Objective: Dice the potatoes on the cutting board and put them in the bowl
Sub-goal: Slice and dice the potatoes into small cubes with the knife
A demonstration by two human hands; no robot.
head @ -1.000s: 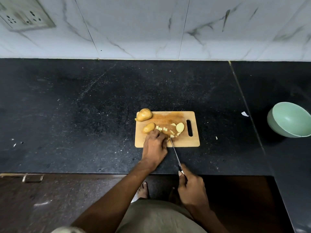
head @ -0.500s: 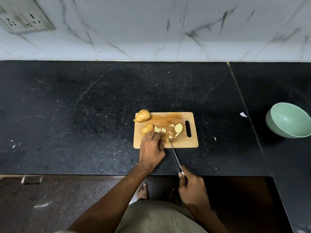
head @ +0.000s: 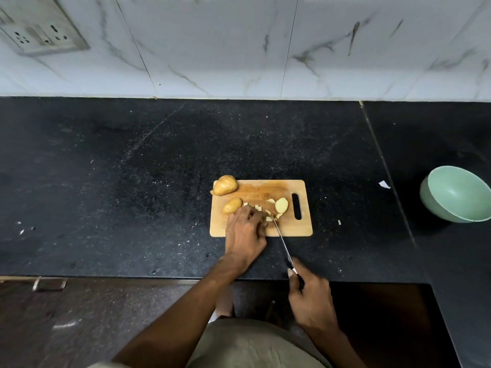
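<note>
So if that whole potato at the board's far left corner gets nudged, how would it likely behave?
The whole potato is rounded and overhangs the cutting board edge, so it may roll onto the countertop. It looks firm and uncut, so probably rigid, not fragile.

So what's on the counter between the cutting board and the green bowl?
Head view: only black counter between cutting board and bowl, with two small pale scraps, one near the seam, one nearer the board.
</note>
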